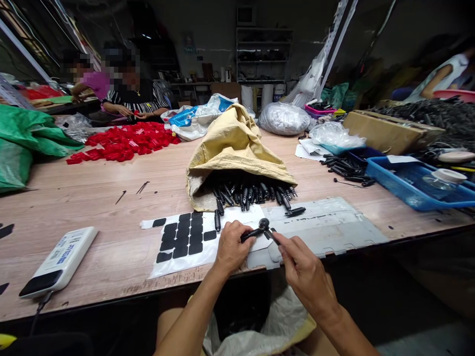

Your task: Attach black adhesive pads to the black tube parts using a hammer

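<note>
I see a long wood-grain tabletop [122, 212] running across the view, and on it a beige woven sack [237, 133] lies with its mouth toward the worker, black cylindrical plastic pieces [256, 193] crowding the opening. To the right I have a blue plastic tray [408, 193]; at far left, behind, a heap of glossy red pieces [126, 141] is spread out. In front of the sack lies a flat grey sheet [326, 227], and beside it a white backing sheet [210, 252] carrying rows of black rounded-square patches [181, 230]. A white rectangular device with a cable [61, 262] rests well apart on the left.

The right hand [306, 272] is over the table's near edge, thumb and forefinger narrowed in a pinch on a slim dark rod [273, 237], which juts out past the fingertips. The left hand [233, 247] has its fingers curled around a slender black plastic piece [252, 234], lying between thumb and fingers, its free end pointing to the right hand. At that end, between the two hands, sits a small round dark knob [263, 223], beyond the fingertips of both; I cannot tell whether the rod's tip touches it.
</note>
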Action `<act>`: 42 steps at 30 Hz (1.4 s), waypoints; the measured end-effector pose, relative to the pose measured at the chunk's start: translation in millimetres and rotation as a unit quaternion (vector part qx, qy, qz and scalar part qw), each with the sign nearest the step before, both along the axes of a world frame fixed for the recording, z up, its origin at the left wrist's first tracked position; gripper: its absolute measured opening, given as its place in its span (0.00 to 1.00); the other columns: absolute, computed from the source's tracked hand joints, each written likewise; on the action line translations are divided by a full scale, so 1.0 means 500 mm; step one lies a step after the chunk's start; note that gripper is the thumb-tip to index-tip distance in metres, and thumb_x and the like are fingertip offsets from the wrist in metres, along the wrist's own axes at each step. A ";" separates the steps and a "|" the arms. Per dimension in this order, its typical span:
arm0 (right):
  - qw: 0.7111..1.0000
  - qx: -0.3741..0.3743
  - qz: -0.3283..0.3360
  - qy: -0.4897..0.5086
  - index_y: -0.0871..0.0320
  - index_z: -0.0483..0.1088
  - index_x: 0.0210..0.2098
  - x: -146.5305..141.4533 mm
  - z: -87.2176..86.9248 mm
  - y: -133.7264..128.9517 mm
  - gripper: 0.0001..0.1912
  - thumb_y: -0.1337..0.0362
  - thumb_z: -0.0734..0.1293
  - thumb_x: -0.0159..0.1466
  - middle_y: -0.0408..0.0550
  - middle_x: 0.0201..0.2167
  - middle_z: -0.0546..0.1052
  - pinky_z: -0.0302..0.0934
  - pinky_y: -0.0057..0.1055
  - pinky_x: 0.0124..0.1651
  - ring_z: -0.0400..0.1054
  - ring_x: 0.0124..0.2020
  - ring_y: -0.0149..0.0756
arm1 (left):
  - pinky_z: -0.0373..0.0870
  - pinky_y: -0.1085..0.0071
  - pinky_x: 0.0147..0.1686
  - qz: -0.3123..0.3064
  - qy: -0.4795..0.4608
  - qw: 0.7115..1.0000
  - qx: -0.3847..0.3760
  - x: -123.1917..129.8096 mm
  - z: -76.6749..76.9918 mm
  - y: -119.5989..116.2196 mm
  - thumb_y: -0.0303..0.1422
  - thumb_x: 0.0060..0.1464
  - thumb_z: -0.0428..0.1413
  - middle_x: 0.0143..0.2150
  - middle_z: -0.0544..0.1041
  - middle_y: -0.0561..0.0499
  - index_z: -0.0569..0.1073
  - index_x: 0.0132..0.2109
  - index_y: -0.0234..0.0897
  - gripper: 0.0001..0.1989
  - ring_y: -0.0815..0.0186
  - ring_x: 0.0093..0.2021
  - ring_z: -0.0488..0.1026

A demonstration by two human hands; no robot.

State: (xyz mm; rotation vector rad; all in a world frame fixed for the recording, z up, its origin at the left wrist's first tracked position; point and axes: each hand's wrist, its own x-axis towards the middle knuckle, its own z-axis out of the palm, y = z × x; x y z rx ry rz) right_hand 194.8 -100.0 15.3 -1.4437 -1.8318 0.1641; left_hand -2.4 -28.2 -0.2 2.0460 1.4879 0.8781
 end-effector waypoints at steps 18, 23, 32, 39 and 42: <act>0.970 0.008 -0.148 -0.195 0.54 0.75 0.50 0.050 -0.025 0.052 0.14 0.68 0.64 0.67 0.51 0.38 0.75 0.57 0.40 0.42 0.65 0.42 0.46 | 0.64 0.63 0.46 -0.015 -0.077 0.997 -0.005 -0.008 0.001 0.003 0.23 0.49 0.58 0.40 0.76 0.52 0.74 0.40 0.41 0.11 0.59 0.44 0.68; 0.988 -0.002 -0.016 -0.153 0.53 0.70 0.56 0.014 0.014 0.070 0.19 0.61 0.68 0.66 0.52 0.44 0.74 0.57 0.40 0.46 0.64 0.47 0.46 | 0.63 0.63 0.46 -0.032 -0.069 0.997 -0.004 -0.008 0.008 0.000 0.25 0.52 0.59 0.40 0.77 0.53 0.75 0.41 0.42 0.09 0.59 0.44 0.68; 0.979 -0.044 0.096 -0.174 0.54 0.72 0.40 -0.018 -0.016 0.111 0.08 0.57 0.65 0.69 0.48 0.38 0.73 0.51 0.38 0.46 0.62 0.44 0.41 | 0.61 0.62 0.47 -0.053 -0.052 0.997 0.003 -0.012 0.008 -0.003 0.27 0.54 0.62 0.39 0.78 0.52 0.77 0.40 0.42 0.06 0.58 0.45 0.68; 0.983 -0.033 0.079 -0.160 0.57 0.69 0.34 -0.034 -0.030 0.104 0.08 0.63 0.63 0.70 0.47 0.36 0.72 0.49 0.37 0.43 0.59 0.42 0.40 | 0.61 0.61 0.47 -0.042 -0.057 0.997 -0.006 -0.014 0.006 -0.003 0.30 0.56 0.62 0.37 0.77 0.51 0.78 0.38 0.41 0.02 0.58 0.45 0.68; 0.987 -0.026 0.085 -0.136 0.56 0.69 0.33 -0.035 -0.034 0.103 0.09 0.62 0.63 0.70 0.47 0.35 0.71 0.50 0.37 0.43 0.59 0.41 0.40 | 0.62 0.61 0.47 -0.043 -0.060 0.997 -0.010 -0.015 0.010 -0.005 0.31 0.57 0.61 0.38 0.77 0.51 0.78 0.39 0.41 0.02 0.57 0.45 0.68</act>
